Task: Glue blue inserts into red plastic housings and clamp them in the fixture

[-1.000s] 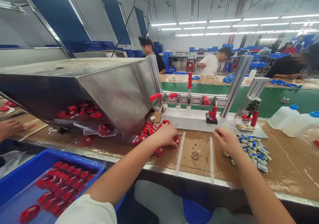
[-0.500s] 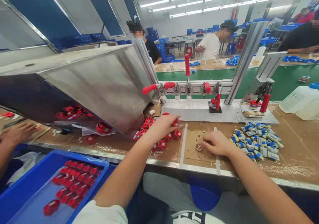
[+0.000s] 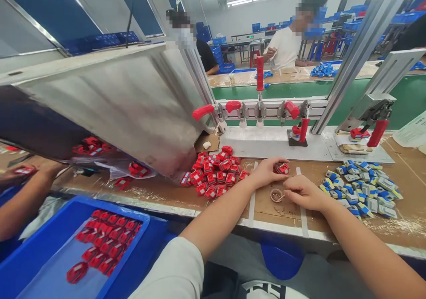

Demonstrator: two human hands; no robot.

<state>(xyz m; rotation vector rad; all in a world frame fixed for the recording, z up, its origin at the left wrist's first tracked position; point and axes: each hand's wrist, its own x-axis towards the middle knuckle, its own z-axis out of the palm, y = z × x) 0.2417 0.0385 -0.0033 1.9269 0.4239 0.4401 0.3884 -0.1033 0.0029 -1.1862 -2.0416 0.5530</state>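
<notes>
One small, seemingly red-and-white part [image 3: 283, 168]

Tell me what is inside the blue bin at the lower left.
The blue bin holds loose red parts spread in one layer over a pale liner, mostly toward its right side. Its near left end runs out of the picture, so what lies there cannot be seen.

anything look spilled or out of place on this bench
Mostly orderly. A few small red plastic parts lie stray under the tilted steel hopper, apart from the main red pile. Crumpled clear plastic film sits beneath the hopper too.
</notes>
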